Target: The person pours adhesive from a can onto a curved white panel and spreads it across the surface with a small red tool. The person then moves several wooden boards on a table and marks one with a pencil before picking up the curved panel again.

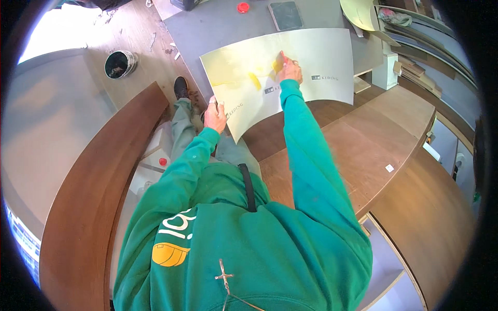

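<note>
A large, thin, pale sheet [311, 52] with printed marks lies on a grey table, its near edge hanging over the front. Yellowish wet-looking smears spread over its left half, with a thicker yellow streak [254, 81] near the middle. My left hand [215, 115] grips the sheet's left edge near its front corner. My right hand [291, 70] is over the middle of the sheet, index finger stretched forward. Its fingers hold a small flat yellow piece [277, 66] against the surface; its exact kind is unclear.
On the grey table [212, 31] are a red lid [243, 8] and a dark square block [286, 16]. A bucket [121, 64] stands on the littered floor at left. Long brown panels [98, 197] flank my left; a brown board [358, 140] lies at right, near stacked offcuts [420, 75].
</note>
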Motion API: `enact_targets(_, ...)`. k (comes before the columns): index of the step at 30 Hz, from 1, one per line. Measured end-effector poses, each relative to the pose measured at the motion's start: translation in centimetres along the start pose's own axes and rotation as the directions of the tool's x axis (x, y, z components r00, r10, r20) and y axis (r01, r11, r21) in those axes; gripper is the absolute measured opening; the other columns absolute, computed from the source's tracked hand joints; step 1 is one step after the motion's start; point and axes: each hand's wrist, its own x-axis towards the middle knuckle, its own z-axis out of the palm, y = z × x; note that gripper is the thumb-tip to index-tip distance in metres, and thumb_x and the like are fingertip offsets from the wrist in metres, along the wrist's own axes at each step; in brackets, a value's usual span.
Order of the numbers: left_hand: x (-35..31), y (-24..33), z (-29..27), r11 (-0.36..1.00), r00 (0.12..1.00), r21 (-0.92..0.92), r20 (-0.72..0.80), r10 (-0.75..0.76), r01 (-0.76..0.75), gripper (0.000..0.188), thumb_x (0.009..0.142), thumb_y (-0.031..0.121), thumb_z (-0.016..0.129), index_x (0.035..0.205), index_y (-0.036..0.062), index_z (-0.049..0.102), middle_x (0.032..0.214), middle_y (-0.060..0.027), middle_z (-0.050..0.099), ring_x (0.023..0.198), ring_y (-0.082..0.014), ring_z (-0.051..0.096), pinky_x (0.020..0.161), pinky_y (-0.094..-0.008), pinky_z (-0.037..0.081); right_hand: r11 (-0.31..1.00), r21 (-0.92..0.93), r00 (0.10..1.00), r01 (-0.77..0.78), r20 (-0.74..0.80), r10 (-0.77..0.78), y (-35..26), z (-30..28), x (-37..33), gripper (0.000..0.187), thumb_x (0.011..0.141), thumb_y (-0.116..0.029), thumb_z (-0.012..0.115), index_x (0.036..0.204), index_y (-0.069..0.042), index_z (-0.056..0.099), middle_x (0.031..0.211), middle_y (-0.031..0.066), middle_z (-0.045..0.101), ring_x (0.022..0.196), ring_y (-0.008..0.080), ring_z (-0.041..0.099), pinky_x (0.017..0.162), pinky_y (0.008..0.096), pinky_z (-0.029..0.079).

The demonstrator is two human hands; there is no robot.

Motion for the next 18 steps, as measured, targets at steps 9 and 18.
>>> enact_targets(9,-3.7,-1.7,-0.4,0.992,0.979,0.03,0.161,-0.127,0.124,0.037,0.092,0.013,0.051,0.127,0.0027,0.047,0.109,-0.0254,0.063,0.105,-0.0425,0.059,0.087,-0.0448,0.047,0.989,0.068,0.991,0.134,0.01,-0.135,-5.4,0.8,-5.6,0.022,0.092,-0.018,0.053,0.11,-0.016,0.064,0.111,0.0092,0.06,0.102,0.0305,0.06,0.084,0.0441,0.051)
enact_targets(18,-2.0,-5.6,0.6,0.94,0.961,-0.253,0.212,-0.177,0.229,0.036,0.089,0.006,0.056,0.124,0.0009,0.05,0.113,-0.0186,0.065,0.106,-0.0283,0.063,0.09,-0.0354,0.046,0.957,0.215,0.966,0.197,0.124,-0.227,-10.4,0.1,-11.1,0.026,0.091,-0.019,0.051,0.113,-0.009,0.062,0.112,0.0146,0.06,0.101,0.0355,0.06,0.087,0.047,0.048)
